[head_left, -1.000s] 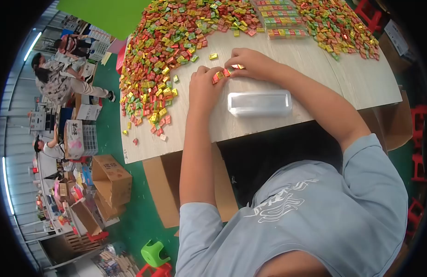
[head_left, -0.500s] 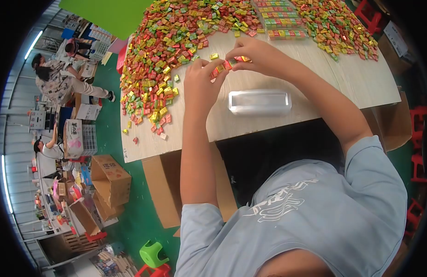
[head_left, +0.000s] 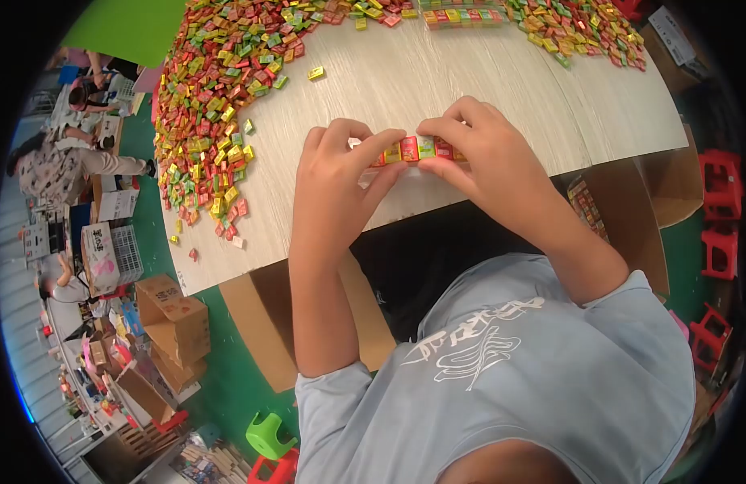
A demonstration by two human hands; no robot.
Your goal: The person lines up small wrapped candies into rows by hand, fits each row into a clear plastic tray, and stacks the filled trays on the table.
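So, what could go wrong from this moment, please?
The row of small wrapped pieces spans the left grip and the right grip; if they press unevenly, it may buckle and drop pieces. A pale loose piece lies near the edge of the table, so a bump could knock it off.

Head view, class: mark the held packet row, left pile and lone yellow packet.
Held packet row [head_left: 410, 148]: head view, a red packet.
Left pile [head_left: 219, 90]: head view, middle.
Lone yellow packet [head_left: 316, 73]: head view, top.
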